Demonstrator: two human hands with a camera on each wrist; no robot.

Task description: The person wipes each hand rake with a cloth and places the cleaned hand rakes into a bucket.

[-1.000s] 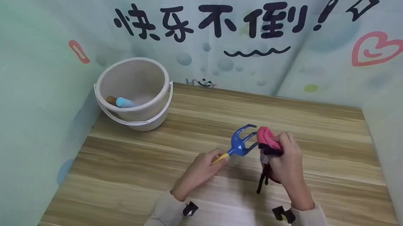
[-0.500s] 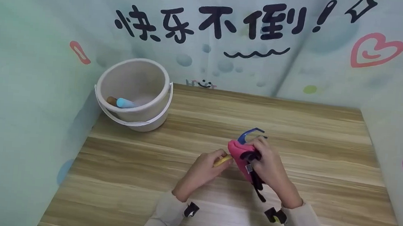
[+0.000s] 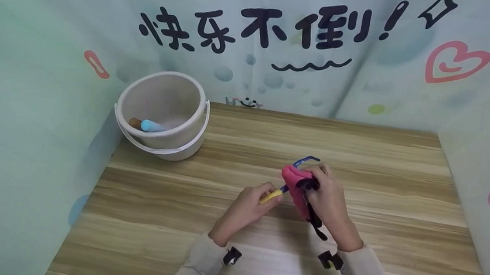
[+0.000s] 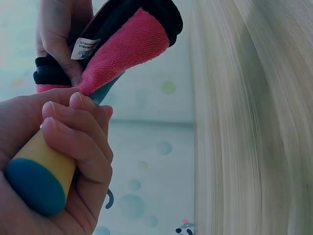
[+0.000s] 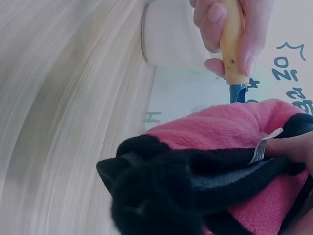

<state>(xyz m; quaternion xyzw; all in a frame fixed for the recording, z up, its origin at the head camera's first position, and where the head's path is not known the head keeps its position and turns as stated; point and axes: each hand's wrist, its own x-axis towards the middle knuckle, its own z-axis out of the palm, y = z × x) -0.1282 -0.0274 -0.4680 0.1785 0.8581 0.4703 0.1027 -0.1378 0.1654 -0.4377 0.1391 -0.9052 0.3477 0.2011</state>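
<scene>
My left hand (image 3: 246, 205) grips the yellow handle (image 3: 271, 196) of a small garden hand rake, fingers curled round it. The handle's blue end (image 4: 36, 186) pokes out of the fist in the left wrist view. A pink cloth (image 3: 297, 189) with black edging and a white label is in my right hand (image 3: 332, 201), which holds it against the rake's head. Most of the blue head is hidden behind cloth and hand; one blue tine (image 3: 306, 160) shows beyond. In the right wrist view, a short blue neck (image 5: 238, 93) appears between the handle and the cloth.
A pale bucket (image 3: 185, 146) with a white handle stands at the back left of the wooden table (image 3: 168, 227). Inside it lie a light blue cylinder end (image 3: 152, 125) and a brown one (image 3: 135, 123). Printed fabric walls (image 3: 275, 83) enclose the table.
My right hand has moved left with the cloth, from beside the tines onto the rake's head, then shifted slightly back toward the tines. My left hand has stayed nearly still.
</scene>
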